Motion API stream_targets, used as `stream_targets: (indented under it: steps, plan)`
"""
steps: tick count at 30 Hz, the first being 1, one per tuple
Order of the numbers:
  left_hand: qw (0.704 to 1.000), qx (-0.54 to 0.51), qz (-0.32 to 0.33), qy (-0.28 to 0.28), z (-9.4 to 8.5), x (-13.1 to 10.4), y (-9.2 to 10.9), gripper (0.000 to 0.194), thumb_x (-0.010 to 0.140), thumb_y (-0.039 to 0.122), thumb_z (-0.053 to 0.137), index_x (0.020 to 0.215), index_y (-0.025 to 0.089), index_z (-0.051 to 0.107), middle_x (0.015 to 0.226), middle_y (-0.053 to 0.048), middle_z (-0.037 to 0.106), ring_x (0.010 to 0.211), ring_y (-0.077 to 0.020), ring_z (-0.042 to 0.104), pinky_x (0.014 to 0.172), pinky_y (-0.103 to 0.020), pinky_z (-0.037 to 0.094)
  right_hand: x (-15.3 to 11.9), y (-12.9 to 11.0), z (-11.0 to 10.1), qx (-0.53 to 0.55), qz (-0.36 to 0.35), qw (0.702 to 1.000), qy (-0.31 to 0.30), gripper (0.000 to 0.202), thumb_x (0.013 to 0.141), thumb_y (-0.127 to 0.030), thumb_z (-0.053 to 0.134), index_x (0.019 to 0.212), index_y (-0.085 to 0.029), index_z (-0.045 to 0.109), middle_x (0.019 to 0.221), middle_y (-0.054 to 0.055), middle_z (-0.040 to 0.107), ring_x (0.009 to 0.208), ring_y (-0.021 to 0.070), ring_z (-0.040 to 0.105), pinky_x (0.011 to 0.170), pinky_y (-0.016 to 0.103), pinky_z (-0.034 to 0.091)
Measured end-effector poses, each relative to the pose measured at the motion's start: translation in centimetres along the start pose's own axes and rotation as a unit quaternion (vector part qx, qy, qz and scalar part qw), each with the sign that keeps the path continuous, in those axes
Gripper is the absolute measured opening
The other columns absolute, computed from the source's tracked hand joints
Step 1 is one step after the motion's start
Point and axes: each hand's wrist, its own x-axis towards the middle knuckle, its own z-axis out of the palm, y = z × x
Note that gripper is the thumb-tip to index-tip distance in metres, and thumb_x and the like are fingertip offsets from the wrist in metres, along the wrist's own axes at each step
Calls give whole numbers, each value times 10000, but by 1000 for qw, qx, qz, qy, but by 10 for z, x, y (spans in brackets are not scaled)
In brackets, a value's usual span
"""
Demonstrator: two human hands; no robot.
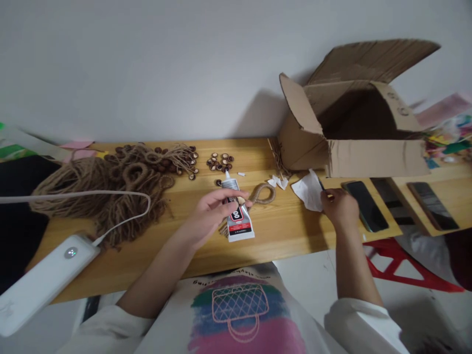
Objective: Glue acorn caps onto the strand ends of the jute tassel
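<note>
My left hand (pixel 212 211) pinches a small half nut shell (pixel 240 200), pale on its cut face, between thumb and fingers. Behind those fingers lies a glue tube (pixel 240 228) with its white nozzle pointing away from me, partly hidden by the hand. To the tube's right is a loop of wound jute cord (pixel 266 194). My right hand (pixel 341 206) is closed at the right edge of a crumpled white tissue (pixel 309 191). A thin dark end shows near its fingertips, but what they grip is not clear.
Several halved shells (pixel 221 161) sit behind the tube. Jute cord bundles (pixel 84 182) cover the left. An open cardboard box (pixel 372 157) stands at the back right, two phones (pixel 365 206) in front. A white power bank (pixel 47 280) with its cable is near left.
</note>
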Motion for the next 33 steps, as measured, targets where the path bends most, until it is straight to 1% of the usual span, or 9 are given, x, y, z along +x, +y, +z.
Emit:
stream_targets:
  steps: [6, 9, 12, 15, 18, 20, 25, 31, 33]
  plan:
    - [1000, 9, 9, -5, -1, 0, -3, 277, 639, 293, 813, 868, 166, 722, 974, -87, 719, 922, -243, 686, 766, -319, 529, 1, 12, -16, -20, 6, 1000, 5, 251, 806, -251, 483, 853, -125, 695, 869, 124, 670, 764, 224, 587, 566, 270, 322]
    - [1000, 11, 6, -11, 0, 0, -4, 278, 648, 298, 807, 880, 170, 722, 988, -86, 712, 944, -252, 682, 786, -325, 522, -1, 15, -21, -49, 1, 999, -22, 241, 844, -264, 490, 867, -133, 690, 880, 110, 667, 724, 199, 573, 545, 264, 292]
    - [1000, 12, 6, -12, 0, 1, -5, 265, 649, 295, 806, 868, 171, 723, 999, -82, 708, 935, -243, 684, 782, -316, 521, -3, 18, -19, -72, -7, 996, -46, 206, 839, -262, 525, 861, -146, 694, 866, 86, 671, 693, 181, 562, 525, 263, 263]
    - [1000, 13, 7, -14, -1, 1, -6, 270, 654, 296, 802, 878, 170, 720, 966, -76, 715, 919, -231, 686, 764, -306, 524, -5, 21, -13, -89, -57, 993, -49, 190, 812, -247, 545, 848, -163, 712, 855, 74, 682, 705, 188, 573, 525, 263, 277]
    - [1000, 14, 1, -20, -1, 1, -6, 267, 667, 297, 794, 887, 169, 713, 919, -69, 723, 910, -220, 687, 748, -295, 522, -6, 23, -8, -83, -122, 988, -51, 200, 790, -229, 551, 856, -168, 730, 857, 79, 687, 744, 201, 597, 551, 263, 333]
    - [1000, 12, -5, -16, 0, 2, -6, 278, 657, 301, 803, 884, 167, 714, 912, -66, 724, 893, -212, 689, 740, -288, 521, -7, 23, -6, -74, -139, 986, -50, 208, 792, -238, 558, 869, -163, 736, 850, 86, 685, 761, 206, 605, 567, 264, 355]
    - [1000, 2, -15, -4, 1, 4, -8, 291, 625, 300, 825, 865, 171, 720, 951, -61, 723, 874, -203, 692, 759, -296, 529, -12, 16, 0, -52, -104, 992, -41, 222, 800, -294, 589, 892, -162, 742, 823, 90, 678, 709, 199, 600, 552, 265, 349]
    - [1000, -5, -27, -3, 1, 7, -9, 294, 615, 299, 832, 852, 165, 721, 960, -67, 723, 868, -203, 695, 748, -291, 541, -16, -4, 11, -30, -62, 998, 12, 264, 811, -277, 550, 926, -137, 742, 822, 115, 676, 723, 207, 592, 578, 271, 344]
    - [999, -5, -31, 2, 2, 7, -9, 308, 603, 303, 840, 848, 159, 723, 959, -69, 723, 864, -199, 696, 748, -282, 542, -15, -12, 14, -29, -41, 999, 17, 280, 821, -272, 528, 929, -122, 739, 844, 127, 679, 726, 207, 586, 580, 274, 331]
